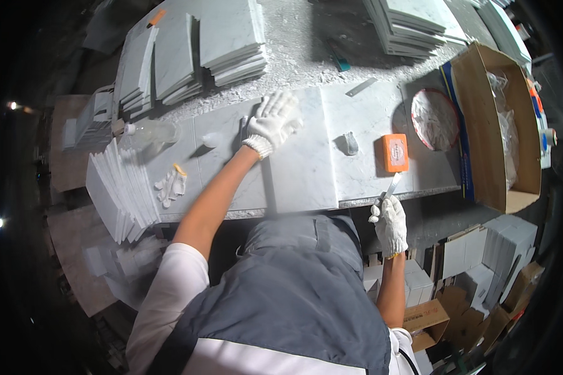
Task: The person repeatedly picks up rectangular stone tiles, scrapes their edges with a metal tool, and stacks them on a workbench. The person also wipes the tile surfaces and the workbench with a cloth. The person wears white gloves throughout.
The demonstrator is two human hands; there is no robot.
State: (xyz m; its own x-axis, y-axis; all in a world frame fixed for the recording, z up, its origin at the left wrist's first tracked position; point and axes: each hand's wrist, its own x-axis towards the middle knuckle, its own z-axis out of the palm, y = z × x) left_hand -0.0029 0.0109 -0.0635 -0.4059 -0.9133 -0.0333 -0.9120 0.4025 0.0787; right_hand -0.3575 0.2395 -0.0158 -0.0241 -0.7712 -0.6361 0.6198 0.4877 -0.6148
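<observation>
A white marble tile (303,181) lies in front of me on the worktable, its near edge close to my body. Flat on the tile's upper left part rests my left hand (274,120) in a white knit glove, fingers stretched out and slightly blurred. My right hand (391,228), gloved too, is closed around a small metal scraper (392,185) just off the table's front edge, its blade pointing up toward an orange box (395,153). A grey lump (350,144) sits right of the tile. Beside my left wrist lies a thin dark tool (243,128), partly covered.
Stacked tiles (233,37) stand at the back left, others (413,25) at the back right. Leaning tiles (122,190), a clear bottle (151,132) and a loose glove (171,186) are left. A round container (434,120) and cardboard box (481,125) bound the right side.
</observation>
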